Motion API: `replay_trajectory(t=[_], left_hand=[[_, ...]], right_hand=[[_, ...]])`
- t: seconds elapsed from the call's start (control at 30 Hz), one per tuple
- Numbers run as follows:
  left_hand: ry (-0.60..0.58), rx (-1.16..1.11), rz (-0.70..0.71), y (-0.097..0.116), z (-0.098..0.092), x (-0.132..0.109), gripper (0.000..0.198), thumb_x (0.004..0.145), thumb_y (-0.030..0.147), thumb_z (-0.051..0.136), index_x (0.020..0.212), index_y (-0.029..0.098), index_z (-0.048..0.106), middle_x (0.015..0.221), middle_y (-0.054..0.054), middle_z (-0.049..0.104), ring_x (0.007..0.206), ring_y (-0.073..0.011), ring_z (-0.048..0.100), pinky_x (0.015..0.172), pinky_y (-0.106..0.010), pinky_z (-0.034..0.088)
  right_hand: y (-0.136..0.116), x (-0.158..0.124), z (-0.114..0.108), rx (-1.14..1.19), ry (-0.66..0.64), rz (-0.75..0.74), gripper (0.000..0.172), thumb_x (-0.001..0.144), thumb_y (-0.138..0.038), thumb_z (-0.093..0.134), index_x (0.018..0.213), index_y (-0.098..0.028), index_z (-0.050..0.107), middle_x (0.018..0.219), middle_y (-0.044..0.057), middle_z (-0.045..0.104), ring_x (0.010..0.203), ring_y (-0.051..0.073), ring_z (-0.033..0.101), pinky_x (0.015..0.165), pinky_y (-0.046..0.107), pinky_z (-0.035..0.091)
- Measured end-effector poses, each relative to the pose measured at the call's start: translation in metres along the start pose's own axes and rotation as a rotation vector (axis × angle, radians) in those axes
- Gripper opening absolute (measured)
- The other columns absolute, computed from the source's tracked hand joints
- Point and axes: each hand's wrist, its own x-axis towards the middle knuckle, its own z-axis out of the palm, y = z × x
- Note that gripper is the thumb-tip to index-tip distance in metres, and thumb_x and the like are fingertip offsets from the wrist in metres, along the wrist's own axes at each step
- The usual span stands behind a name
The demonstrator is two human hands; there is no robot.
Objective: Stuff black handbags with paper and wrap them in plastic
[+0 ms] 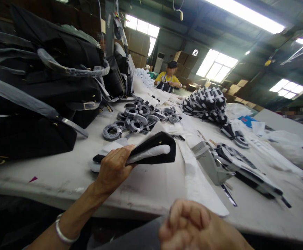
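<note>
My left hand (113, 166) grips a small black folded leather piece (156, 147) with white padding showing inside it. It holds the piece just above the white table (146, 187). A silver bracelet circles that wrist. My right hand (193, 225) is low in the foreground near the table's front edge. Its fingers are curled into a fist and I cannot see anything inside them.
Black bags (44, 86) with wrapped straps are stacked at the left. Coiled grey straps (138, 116) lie mid-table and a black-and-white strap heap (205, 100) sits beyond. Wrapped parts (234, 163) lie to the right. A person in yellow (168, 78) works at the far end.
</note>
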Motion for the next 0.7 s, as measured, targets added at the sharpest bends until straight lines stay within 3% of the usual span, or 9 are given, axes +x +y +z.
replay_trajectory(t=[0.1,0.2,0.3,0.43,0.53,0.7], left_hand=[[0.013,-0.008,0.001,-0.001,-0.001,0.000,0.033,0.092,0.032,0.064,0.120,0.016,0.058,0.108,-0.009,0.072,0.097,-0.0244,0.069,0.087,-0.035,0.051],[0.032,-0.013,0.012,-0.003,-0.002,-0.002,0.033,0.093,0.033,0.062,0.121,0.015,0.059,0.109,-0.009,0.072,0.097,-0.0236,0.069,0.087,-0.034,0.051],[0.021,-0.019,0.035,-0.005,-0.004,-0.006,0.033,0.094,0.030,0.062,0.122,0.014,0.059,0.110,-0.009,0.072,0.099,-0.0227,0.069,0.089,-0.034,0.051],[-0.039,-0.054,0.125,-0.008,-0.008,-0.015,0.033,0.093,0.022,0.061,0.124,0.014,0.058,0.116,-0.010,0.070,0.106,-0.0217,0.067,0.094,-0.033,0.050],[-0.087,-0.080,0.217,-0.010,-0.008,-0.020,0.033,0.094,0.019,0.058,0.126,0.013,0.058,0.118,-0.012,0.070,0.111,-0.0213,0.065,0.097,-0.033,0.049],[-0.093,-0.077,0.292,-0.014,-0.006,-0.024,0.031,0.095,0.017,0.052,0.126,0.012,0.058,0.117,-0.012,0.071,0.115,-0.0205,0.064,0.098,-0.032,0.050]], right_hand=[[-0.022,0.031,-0.058,0.076,0.229,-0.070,0.039,0.066,-0.005,0.080,0.101,-0.016,0.066,0.112,0.008,0.072,0.106,0.017,0.069,0.086,0.022,0.053],[-0.049,0.064,-0.109,-0.007,0.381,-0.120,0.015,0.078,-0.014,0.072,0.092,-0.014,0.065,0.106,0.011,0.071,0.104,0.017,0.068,0.100,0.028,0.049],[-0.082,0.098,-0.144,-0.117,0.471,-0.096,0.005,0.086,-0.014,0.059,0.086,-0.017,0.064,0.090,0.008,0.072,0.086,0.015,0.070,0.091,0.027,0.054],[-0.134,0.145,-0.173,-0.161,0.517,-0.024,0.013,0.091,-0.014,0.050,0.085,-0.017,0.061,0.073,0.005,0.068,0.062,0.015,0.066,0.069,0.030,0.060],[-0.165,0.177,-0.185,-0.189,0.527,-0.027,0.010,0.093,-0.021,0.053,0.095,-0.015,0.061,0.082,0.006,0.068,0.064,0.017,0.066,0.067,0.037,0.061],[-0.181,0.207,-0.198,-0.243,0.584,-0.105,0.033,0.096,-0.049,0.053,0.098,-0.017,0.060,0.080,0.004,0.065,0.065,0.017,0.063,0.063,0.038,0.061]])
